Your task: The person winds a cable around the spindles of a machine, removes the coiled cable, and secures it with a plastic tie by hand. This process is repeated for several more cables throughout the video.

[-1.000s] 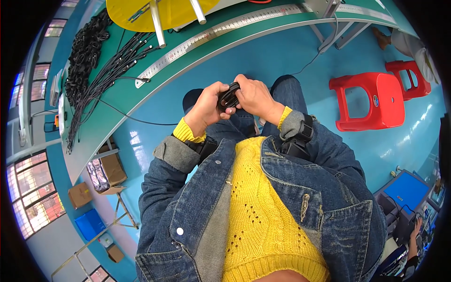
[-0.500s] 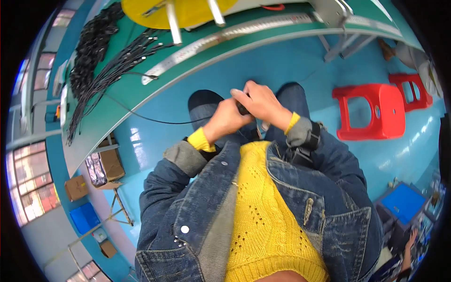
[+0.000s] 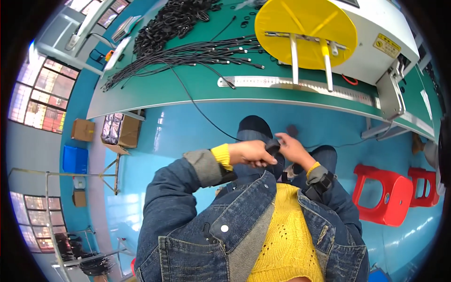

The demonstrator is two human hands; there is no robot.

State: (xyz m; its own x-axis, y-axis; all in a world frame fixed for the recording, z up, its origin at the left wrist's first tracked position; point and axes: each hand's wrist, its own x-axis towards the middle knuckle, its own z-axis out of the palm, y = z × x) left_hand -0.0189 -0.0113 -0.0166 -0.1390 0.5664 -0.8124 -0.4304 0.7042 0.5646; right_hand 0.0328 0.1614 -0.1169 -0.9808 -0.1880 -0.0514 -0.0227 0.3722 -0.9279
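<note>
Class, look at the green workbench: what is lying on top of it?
On the green workbench lie a bundle of black cables, a heap of black loops, a metal ruler and a machine with a yellow disc. Whatever lies under that machine is hidden.

A small black coil of cable [image 3: 273, 148] (partly hidden) sits pinched between both hands above the lap.

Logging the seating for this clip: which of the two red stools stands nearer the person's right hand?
The larger-looking red stool, just right of the person's knee; the second stool stands behind it toward the picture's rim, farther from the right hand.
</note>
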